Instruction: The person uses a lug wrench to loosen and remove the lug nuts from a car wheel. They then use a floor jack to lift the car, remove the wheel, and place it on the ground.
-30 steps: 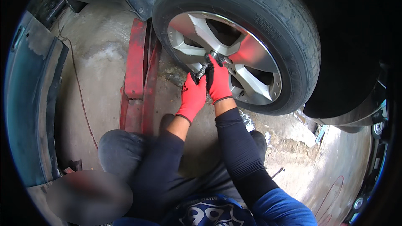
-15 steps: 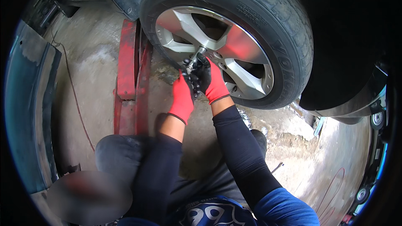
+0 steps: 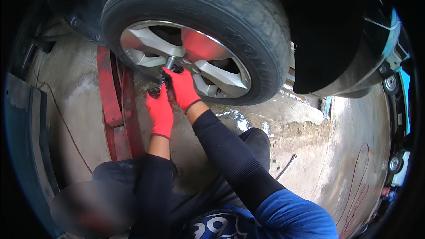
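A car wheel (image 3: 223,71) with silver spokes and a black tyre (image 3: 201,2) stands upright in front of me. At its hub a shiny metal socket wrench (image 3: 169,62) meets the wheel by the lug nuts. My right hand (image 3: 182,87), in a red glove with black fingers, closes round the wrench just behind the socket. Lower and to the left, my left hand (image 3: 159,110), gloved alike, is closed on the wrench's near end. Gloved fingers hide most of the tool between socket and left hand.
A red steel lift arm (image 3: 109,89) runs along the floor left of the wheel. Further left are a teal panel (image 3: 20,137) and a thin cable (image 3: 62,115). A metal bar tool (image 3: 287,167) lies on the concrete right of my knee. Red hose loops (image 3: 361,177) lie at far right.
The whole view has shifted, so wheel and hands appear further left. My left hand has drawn a little away from my right along the tool. The socket stays at the hub.
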A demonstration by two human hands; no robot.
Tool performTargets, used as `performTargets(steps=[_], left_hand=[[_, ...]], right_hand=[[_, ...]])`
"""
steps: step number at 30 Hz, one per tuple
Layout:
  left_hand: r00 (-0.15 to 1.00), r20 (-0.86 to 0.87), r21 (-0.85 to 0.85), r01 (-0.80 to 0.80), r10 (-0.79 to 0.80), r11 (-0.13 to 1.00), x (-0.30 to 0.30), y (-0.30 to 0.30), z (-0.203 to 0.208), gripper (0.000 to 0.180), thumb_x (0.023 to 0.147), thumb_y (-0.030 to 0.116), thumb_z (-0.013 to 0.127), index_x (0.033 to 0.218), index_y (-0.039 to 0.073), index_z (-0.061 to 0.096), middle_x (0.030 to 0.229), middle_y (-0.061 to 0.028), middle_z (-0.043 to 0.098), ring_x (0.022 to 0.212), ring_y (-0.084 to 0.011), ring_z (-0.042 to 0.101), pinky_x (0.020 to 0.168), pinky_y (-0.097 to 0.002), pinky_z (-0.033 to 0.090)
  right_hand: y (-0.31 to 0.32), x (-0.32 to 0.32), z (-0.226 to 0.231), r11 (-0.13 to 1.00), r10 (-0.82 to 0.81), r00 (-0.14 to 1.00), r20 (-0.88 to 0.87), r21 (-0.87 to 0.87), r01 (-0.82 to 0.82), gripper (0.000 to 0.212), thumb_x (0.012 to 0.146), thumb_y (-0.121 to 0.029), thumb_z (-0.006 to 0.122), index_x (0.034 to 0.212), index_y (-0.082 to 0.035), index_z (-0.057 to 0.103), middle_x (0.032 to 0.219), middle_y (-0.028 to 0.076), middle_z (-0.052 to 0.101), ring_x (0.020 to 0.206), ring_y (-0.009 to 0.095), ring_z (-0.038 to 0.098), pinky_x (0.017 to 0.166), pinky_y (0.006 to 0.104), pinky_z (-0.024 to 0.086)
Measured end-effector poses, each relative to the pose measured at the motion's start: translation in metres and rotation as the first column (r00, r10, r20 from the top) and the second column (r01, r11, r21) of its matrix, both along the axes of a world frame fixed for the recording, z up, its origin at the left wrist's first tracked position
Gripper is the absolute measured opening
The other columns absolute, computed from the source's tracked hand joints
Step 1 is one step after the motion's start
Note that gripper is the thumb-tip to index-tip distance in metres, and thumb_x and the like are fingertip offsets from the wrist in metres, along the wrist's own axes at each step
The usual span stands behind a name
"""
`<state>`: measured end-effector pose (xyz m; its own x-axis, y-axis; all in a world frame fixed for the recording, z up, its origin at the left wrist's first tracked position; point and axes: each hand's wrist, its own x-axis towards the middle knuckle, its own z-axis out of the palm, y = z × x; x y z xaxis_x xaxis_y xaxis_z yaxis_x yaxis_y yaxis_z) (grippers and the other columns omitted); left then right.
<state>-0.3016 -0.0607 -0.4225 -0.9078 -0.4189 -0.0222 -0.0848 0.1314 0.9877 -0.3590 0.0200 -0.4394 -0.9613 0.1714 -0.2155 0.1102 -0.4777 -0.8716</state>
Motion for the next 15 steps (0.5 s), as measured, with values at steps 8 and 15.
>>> performTargets(steps=[8,15], left_hand=[[0.958,0.17,0.654,0.066,-0.231,0.754,-0.003,-0.02,0.001,0.032,0.099,0.044,0.06,0.093,0.012,0.064,0.066,0.0025,0.058,0.05,-0.0108,0.053,0.043,-0.0269,0.038],[0.978,0.199,0.59,-0.064,-0.068,0.805,-0.007,-0.02,0.003,0.046,0.103,0.051,0.047,0.097,0.008,0.062,0.069,-0.0029,0.06,0.048,-0.0143,0.055,0.04,-0.0273,0.039]], right_hand=[[0.005,-0.006,-0.013,0.918,0.165,0.979,-0.118,-0.344,-0.196,0.023,0.096,-0.023,0.064,0.107,-0.003,0.066,0.096,0.008,0.069,0.083,0.019,0.065,0.071,0.0349,0.052],[-0.008,-0.006,-0.007,0.88,0.197,0.98,-0.012,-0.439,-0.182,0.024,0.091,-0.022,0.071,0.104,-0.002,0.066,0.088,0.007,0.068,0.076,0.018,0.065,0.066,0.0331,0.052]])
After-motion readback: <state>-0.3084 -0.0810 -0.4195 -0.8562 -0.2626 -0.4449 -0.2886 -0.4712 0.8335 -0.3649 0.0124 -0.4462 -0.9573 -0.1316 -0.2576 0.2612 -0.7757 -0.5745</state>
